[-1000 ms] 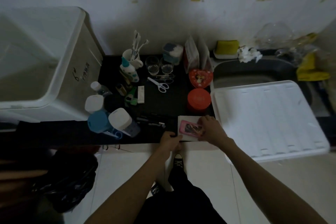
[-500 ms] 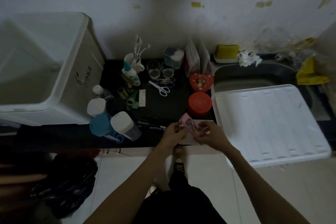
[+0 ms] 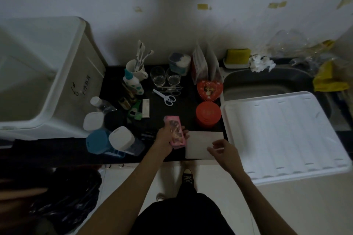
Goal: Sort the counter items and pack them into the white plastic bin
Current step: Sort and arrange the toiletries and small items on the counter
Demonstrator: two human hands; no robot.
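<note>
We see a matt black counter [image 3: 183,108], smooth white plastic on the bin [image 3: 63,74] at left and the ribbed lid [image 3: 286,135] at right. Two clear glass cups [image 3: 165,77] gleam; the pink packet [image 3: 174,131] at centre looks glossy, the white sheet [image 3: 198,143] papery.

Sink [image 3: 267,84] – yellow sponge [image 3: 238,55] behind; black bag [image 3: 65,202]

Black counter [image 3: 187,112] — scissors [image 3: 165,97], two glasses [image 3: 165,76], red tins [image 3: 208,113], white card [image 3: 202,145].

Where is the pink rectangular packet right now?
Head view, centre: the pink rectangular packet is gripped in the left hand, beside the white flat box.
</note>
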